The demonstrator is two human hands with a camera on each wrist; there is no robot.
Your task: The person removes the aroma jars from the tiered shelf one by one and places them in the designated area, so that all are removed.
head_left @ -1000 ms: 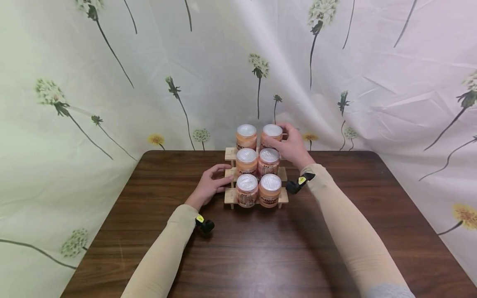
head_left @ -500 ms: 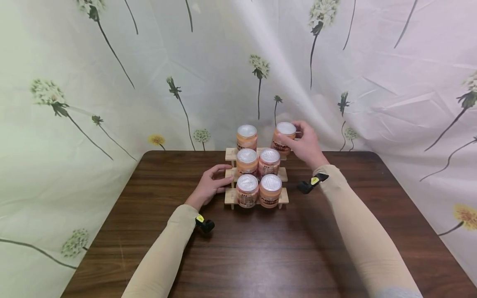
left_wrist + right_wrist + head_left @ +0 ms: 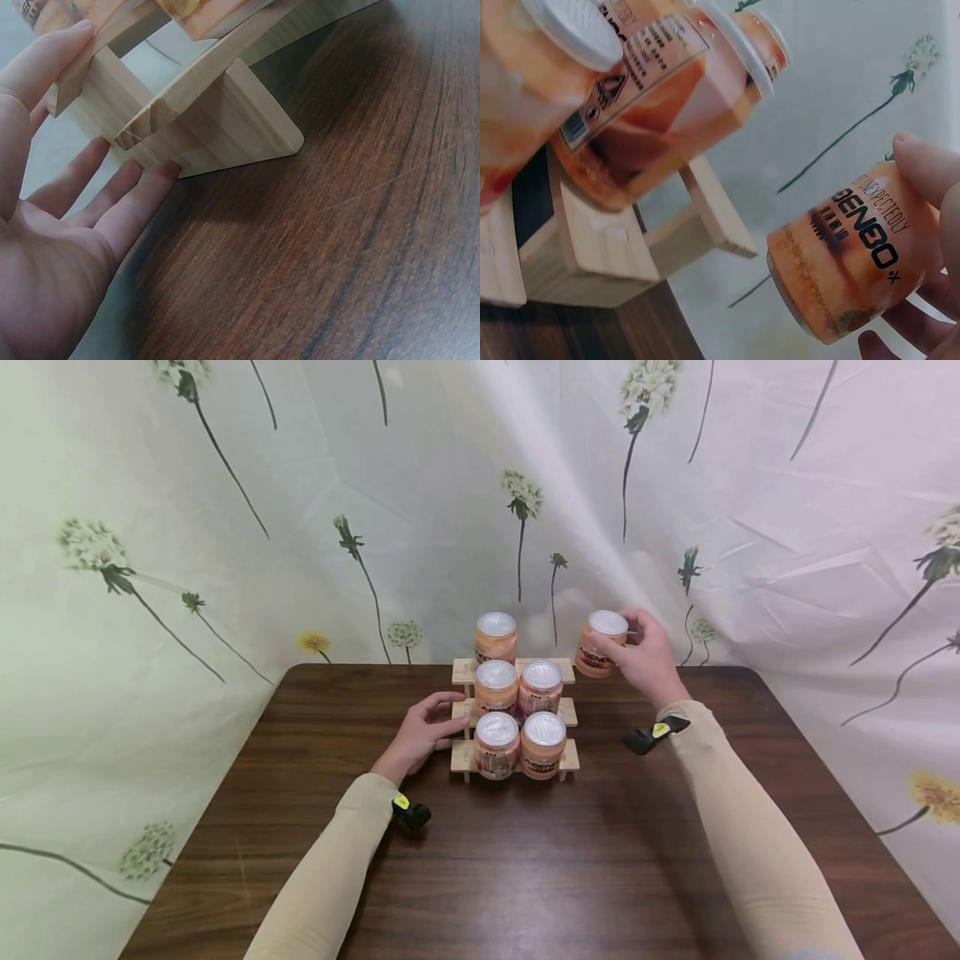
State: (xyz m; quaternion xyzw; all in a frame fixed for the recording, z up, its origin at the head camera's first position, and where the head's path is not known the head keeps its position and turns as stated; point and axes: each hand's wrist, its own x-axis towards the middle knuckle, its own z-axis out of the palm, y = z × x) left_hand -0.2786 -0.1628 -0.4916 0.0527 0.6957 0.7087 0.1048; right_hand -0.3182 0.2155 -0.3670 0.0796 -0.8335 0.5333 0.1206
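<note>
An orange can (image 3: 592,662) with a silvery lid and dark lettering is gripped by my right hand (image 3: 651,662), thumb on the near side and fingers behind. It is held to the right of a three-tier wooden rack (image 3: 566,712), apart from it. The lettered side of the can also faces the right wrist view. My left hand (image 3: 422,737) touches the rack's left end. In the left wrist view its thumb lies at a plank end, and its extended fingertips (image 3: 169,171) meet the side panel (image 3: 247,120).
Similar cans stand on the rack: one at the left of the top tier (image 3: 496,647), two on the middle tier and two on the bottom tier (image 3: 543,760). The rack is on a dark wooden table (image 3: 495,868). A dandelion-patterned curtain (image 3: 435,527) hangs behind.
My right hand has taken the can from the right of the top tier and moved it rightward, past the rack's end. The left hand has stayed in place.
</note>
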